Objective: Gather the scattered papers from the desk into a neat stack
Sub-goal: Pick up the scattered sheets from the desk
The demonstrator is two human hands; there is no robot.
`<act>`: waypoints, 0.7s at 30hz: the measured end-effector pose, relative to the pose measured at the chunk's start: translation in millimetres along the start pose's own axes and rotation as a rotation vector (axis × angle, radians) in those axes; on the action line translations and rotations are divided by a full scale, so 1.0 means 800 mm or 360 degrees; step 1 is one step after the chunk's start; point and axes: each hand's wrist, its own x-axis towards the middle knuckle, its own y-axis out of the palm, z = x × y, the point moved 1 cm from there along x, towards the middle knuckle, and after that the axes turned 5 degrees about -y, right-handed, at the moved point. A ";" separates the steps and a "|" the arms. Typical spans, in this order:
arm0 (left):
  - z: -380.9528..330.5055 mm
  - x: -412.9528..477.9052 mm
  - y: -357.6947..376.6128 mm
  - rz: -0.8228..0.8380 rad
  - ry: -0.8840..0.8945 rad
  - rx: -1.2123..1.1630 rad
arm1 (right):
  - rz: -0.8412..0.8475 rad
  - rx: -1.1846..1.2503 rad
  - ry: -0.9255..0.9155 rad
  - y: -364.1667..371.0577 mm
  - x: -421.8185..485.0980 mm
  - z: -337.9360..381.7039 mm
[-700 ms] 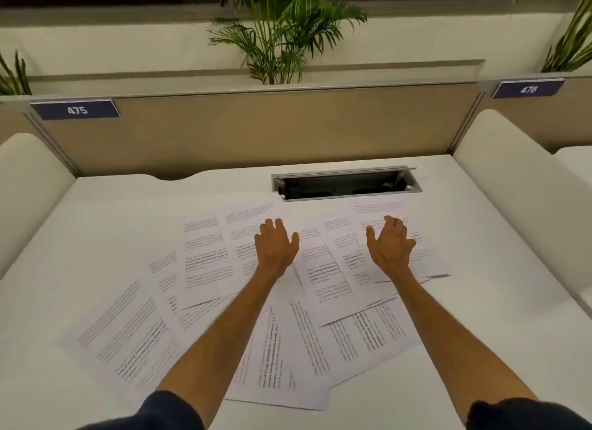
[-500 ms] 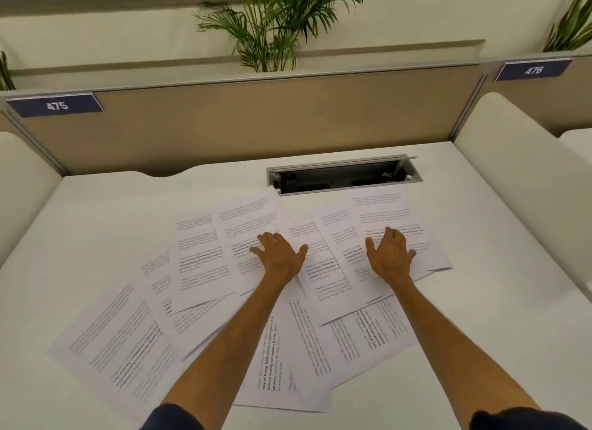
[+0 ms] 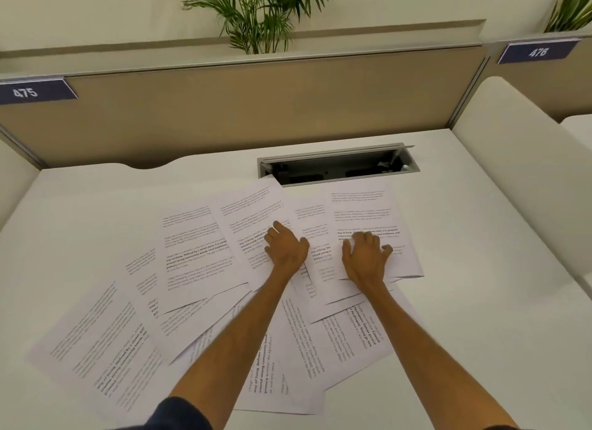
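Observation:
Several printed white papers (image 3: 192, 256) lie fanned and overlapping across the white desk (image 3: 96, 211), from the near left corner to the middle right. My left hand (image 3: 286, 248) rests palm down on a sheet near the centre, fingers spread. My right hand (image 3: 365, 258) lies flat on the rightmost sheet (image 3: 368, 211), fingers apart and blurred. Both forearms cross over the lower sheets and hide parts of them. Neither hand grips a sheet.
An open cable slot (image 3: 336, 168) sits in the desk just behind the papers; one sheet's corner touches its left end. A beige divider panel (image 3: 256, 109) closes the back, with white side partitions (image 3: 512, 160) left and right. Plants stand behind.
Both hands have come closer together and settled onto the sheets. The right hand and the sheets under it shifted left. The camera tilted further down.

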 end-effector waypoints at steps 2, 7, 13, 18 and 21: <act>-0.002 0.005 -0.004 -0.0020 -0.0070 -0.0123 | -0.0039 0.0088 0.0132 -0.005 0.015 -0.012; -0.006 0.017 -0.009 -0.0007 -0.0213 -0.0570 | 0.0172 0.0187 0.0786 -0.030 0.045 -0.066; -0.012 0.021 0.002 0.0052 -0.0359 -0.1164 | 0.0185 0.0171 0.0756 -0.028 0.044 -0.073; -0.014 0.022 0.017 0.0255 -0.0362 -0.1389 | 0.0232 0.0417 0.0643 -0.035 0.042 -0.042; -0.016 0.021 0.018 0.0289 -0.0338 -0.1341 | 0.0313 0.0488 0.0591 -0.033 0.047 -0.033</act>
